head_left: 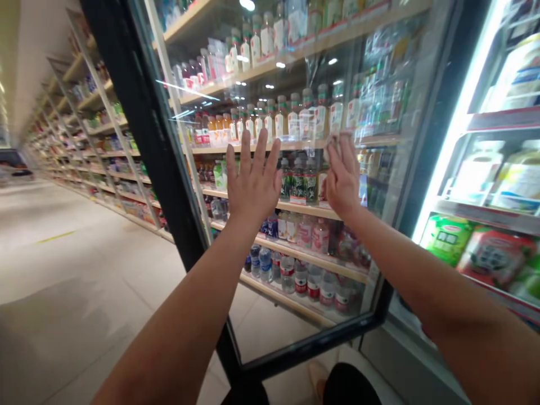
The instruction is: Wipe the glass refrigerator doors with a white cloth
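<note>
A glass door (291, 332) with a black frame stands swung out in front of me. My left hand (253, 180) is raised with its fingers spread, the palm toward the glass and seemingly flat on it. To its right, my right hand (343, 174) is at the same pane with its fingers bent together. Under those fingertips shows a small pale crumpled cloth (329, 149), pressed toward the glass and mostly covered by the hand. Ceiling lights reflect in the pane.
Through the glass, wooden shelves hold rows of bottles (299, 118). On the right, a lit fridge holds white jugs (476, 169), a green pack (447, 236) and a red pack (493, 256). Long stocked shelving (113, 135) runs along the left above a tiled floor (105, 292). My feet are below the door.
</note>
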### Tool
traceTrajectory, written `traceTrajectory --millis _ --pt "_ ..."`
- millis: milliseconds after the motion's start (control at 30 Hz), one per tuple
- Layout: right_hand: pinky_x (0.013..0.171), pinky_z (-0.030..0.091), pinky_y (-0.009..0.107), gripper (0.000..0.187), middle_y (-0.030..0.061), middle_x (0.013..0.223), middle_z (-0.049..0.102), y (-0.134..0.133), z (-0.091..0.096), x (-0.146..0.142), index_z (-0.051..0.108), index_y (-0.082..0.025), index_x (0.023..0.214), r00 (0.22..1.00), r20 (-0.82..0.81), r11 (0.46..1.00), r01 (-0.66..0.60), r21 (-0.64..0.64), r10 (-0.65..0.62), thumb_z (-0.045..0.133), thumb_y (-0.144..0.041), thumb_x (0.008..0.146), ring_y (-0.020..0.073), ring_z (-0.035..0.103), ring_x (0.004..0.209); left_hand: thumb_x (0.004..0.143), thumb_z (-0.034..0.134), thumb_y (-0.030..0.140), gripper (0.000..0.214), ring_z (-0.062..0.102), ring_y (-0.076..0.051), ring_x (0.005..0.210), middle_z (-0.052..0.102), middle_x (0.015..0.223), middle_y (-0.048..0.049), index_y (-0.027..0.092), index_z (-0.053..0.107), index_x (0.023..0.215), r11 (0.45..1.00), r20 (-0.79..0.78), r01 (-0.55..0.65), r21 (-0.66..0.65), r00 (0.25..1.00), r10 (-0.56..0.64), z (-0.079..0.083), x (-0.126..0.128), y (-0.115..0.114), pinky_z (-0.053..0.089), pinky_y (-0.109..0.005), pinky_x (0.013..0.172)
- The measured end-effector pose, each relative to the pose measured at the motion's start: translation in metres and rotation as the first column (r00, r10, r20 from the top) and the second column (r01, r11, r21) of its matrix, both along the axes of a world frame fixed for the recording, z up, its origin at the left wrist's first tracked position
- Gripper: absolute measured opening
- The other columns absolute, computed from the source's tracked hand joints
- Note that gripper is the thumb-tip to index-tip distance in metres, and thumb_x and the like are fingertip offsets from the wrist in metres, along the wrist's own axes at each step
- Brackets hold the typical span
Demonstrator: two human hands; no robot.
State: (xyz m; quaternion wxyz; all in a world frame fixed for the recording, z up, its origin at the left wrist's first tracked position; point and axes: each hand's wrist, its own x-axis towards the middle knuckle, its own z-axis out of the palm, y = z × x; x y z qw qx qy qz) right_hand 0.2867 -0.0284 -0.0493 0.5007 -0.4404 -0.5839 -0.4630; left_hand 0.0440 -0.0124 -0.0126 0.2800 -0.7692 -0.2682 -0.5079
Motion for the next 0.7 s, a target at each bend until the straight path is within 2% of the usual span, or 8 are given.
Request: traceTrajectory --millis 67,100,200,267,367,433,500,700 --pt "0.129 0.021 0.059 0.063 0.0022 0.171 0.018 0.005 0.015 -0.003 0.024 -0.028 0.164 0.996 -0.094 0.999 -0.003 0.054 0.008 0.024 -0.018 0.102 0.0272 0.011 0.159 0.104 0.049 0.028 0.060 0.001 -0.031 0.159 0.018 0.171 -0.0028 0.023 0.031 0.160 0.999 -0.025 -0.053 0.004 0.998 0.053 0.000 0.000 -0.003 -0.002 -0.061 0.130" --pt "0.129 0.021 0.059 0.063 0.0023 0.171 0.017 0.005 0.013 -0.009 0.024 -0.028 0.164 0.994 -0.106 0.998 -0.003 0.067 0.010 0.024 -0.017 0.102 0.0269 0.010 0.160 0.104 0.048 0.027 0.060 0.001 -0.032 0.159 0.017 0.171 -0.0044 0.022 0.031 0.161 0.998 -0.033 -0.069 0.007 0.997 0.069 0.000 0.000 -0.004 -0.001 -0.061 0.130" --pt "0.129 0.024 0.055 0.065 0.0010 0.170 0.022 -0.001 -0.008 -0.030 0.022 -0.032 0.164 1.000 0.022 0.999 -0.005 0.037 0.004 0.028 -0.015 0.101 0.0241 0.011 0.160 0.104 0.047 0.028 0.061 0.000 -0.030 0.159 0.016 0.172 -0.0024 0.024 0.028 0.162 0.999 -0.028 -0.048 0.015 0.998 0.048 -0.001 0.000 -0.006 -0.001 -0.062 0.130" --pt "0.128 0.027 0.052 0.066 -0.0002 0.168 0.027 -0.005 -0.013 -0.035 0.023 -0.034 0.163 0.991 0.135 1.000 -0.006 -0.010 0.007 0.029 -0.014 0.101 0.0222 0.015 0.159 0.104 0.047 0.029 0.061 -0.002 -0.028 0.159 0.015 0.172 -0.0002 0.026 0.028 0.162 0.999 -0.020 -0.029 0.018 0.999 0.029 -0.002 0.000 -0.004 -0.003 -0.060 0.131" --pt "0.128 0.026 0.053 0.062 0.0005 0.167 0.029 0.000 0.017 -0.025 0.029 -0.031 0.162 0.991 0.136 1.000 -0.005 -0.028 0.009 0.027 -0.016 0.101 0.0222 0.016 0.159 0.105 0.047 0.028 0.061 -0.004 -0.027 0.158 0.014 0.172 -0.0012 0.025 0.027 0.162 0.999 -0.020 -0.038 0.038 0.999 0.039 -0.004 0.000 -0.002 -0.006 -0.058 0.131" --pt "0.129 0.023 0.055 0.059 0.0030 0.167 0.028 0.007 0.047 -0.017 0.033 -0.027 0.160 0.998 0.058 0.999 -0.004 0.034 0.002 0.024 -0.019 0.103 0.0231 0.014 0.159 0.105 0.046 0.028 0.061 -0.003 -0.028 0.158 0.016 0.172 -0.0030 0.023 0.028 0.162 0.998 -0.019 -0.040 0.051 0.999 0.041 -0.004 -0.001 -0.001 -0.005 -0.057 0.131" --pt "0.129 0.022 0.056 0.058 0.0049 0.167 0.028 0.013 0.065 -0.018 0.033 -0.025 0.160 1.000 0.003 0.996 0.004 0.091 -0.004 0.021 -0.021 0.103 0.0236 0.012 0.159 0.105 0.046 0.028 0.060 -0.001 -0.028 0.158 0.017 0.171 -0.0039 0.023 0.029 0.162 0.998 -0.018 -0.034 0.053 0.999 0.035 -0.005 -0.001 -0.002 -0.003 -0.057 0.131" --pt "0.127 0.027 0.055 0.059 0.0032 0.165 0.033 0.012 0.061 -0.045 0.030 -0.029 0.161 0.988 0.151 0.999 0.015 0.038 -0.020 0.021 -0.019 0.103 0.0209 0.014 0.159 0.105 0.046 0.027 0.060 -0.001 -0.029 0.158 0.016 0.171 -0.0061 0.022 0.028 0.162 0.992 -0.026 -0.075 0.101 0.997 0.078 -0.005 -0.001 -0.003 0.000 -0.058 0.131"
